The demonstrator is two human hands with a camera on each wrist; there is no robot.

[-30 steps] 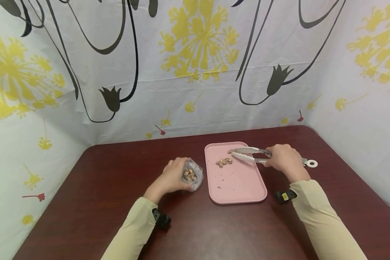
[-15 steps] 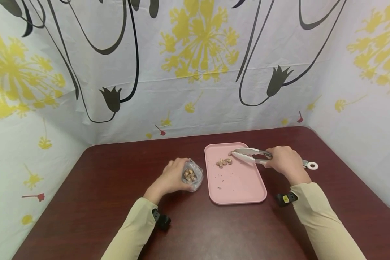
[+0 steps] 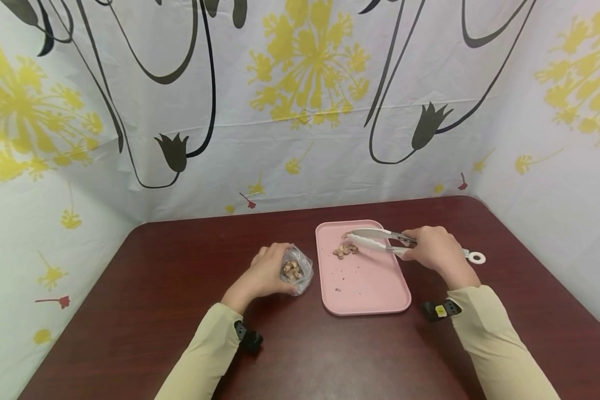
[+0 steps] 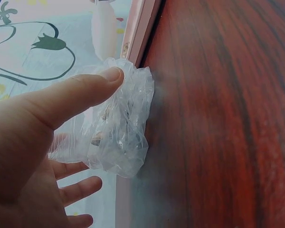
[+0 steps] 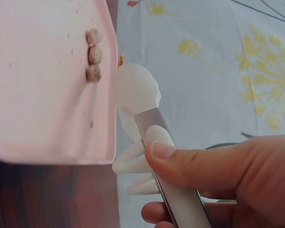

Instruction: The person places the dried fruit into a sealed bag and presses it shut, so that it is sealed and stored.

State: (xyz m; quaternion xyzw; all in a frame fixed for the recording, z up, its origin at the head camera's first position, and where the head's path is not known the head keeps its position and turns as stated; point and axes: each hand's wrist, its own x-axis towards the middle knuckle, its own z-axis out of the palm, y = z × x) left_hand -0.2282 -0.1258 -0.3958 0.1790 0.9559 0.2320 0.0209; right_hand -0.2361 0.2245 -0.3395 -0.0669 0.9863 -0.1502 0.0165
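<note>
My left hand grips a clear plastic bag from its left side. Inside the bag lie several small brown nut-like pieces. In the left wrist view the thumb presses on the crumpled bag. My right hand holds a pair of white-tipped metal tongs over the far part of a pink tray. At the tongs' tips a bit of a brown piece shows. Just below the tips, several more brown pieces lie on the tray.
Small dark crumbs are scattered on the tray. The tray rests on a dark red wooden table, right of the bag. A white flower-patterned sheet hangs behind the table and on both sides.
My right hand has shifted slightly left, bringing the tongs and the brown piece at their tips leftward across the tray. The left hand and bag have stayed put.
</note>
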